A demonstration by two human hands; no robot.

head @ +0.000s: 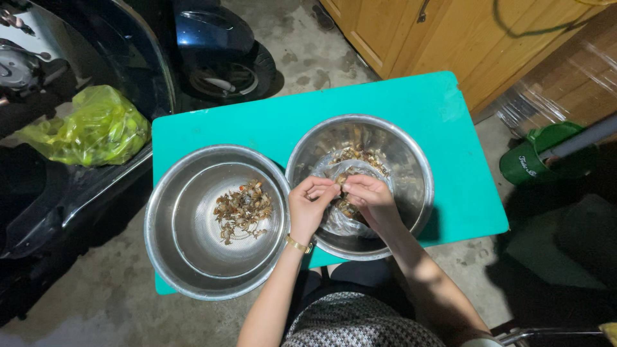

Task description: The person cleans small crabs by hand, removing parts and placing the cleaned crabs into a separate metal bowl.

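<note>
Two steel bowls stand side by side on a small teal table (411, 103). My left hand (310, 204) and my right hand (369, 198) meet over the near rim of the right bowl (411, 154), fingertips pinched together on a small brownish piece between them. That bowl holds a clear plastic bag (337, 222) with several small brown pieces (363, 155) in it. The left bowl (168, 225) holds a loose heap of brown shell-like scraps (243, 209). A gold bracelet circles my left wrist.
A dark scooter (212, 38) is parked at the far left, with a yellow-green plastic bag (90, 128) on its footboard. Wooden cabinet doors (437, 32) stand behind the table. A green bucket (540, 154) with a grey handle sits on the concrete floor at right.
</note>
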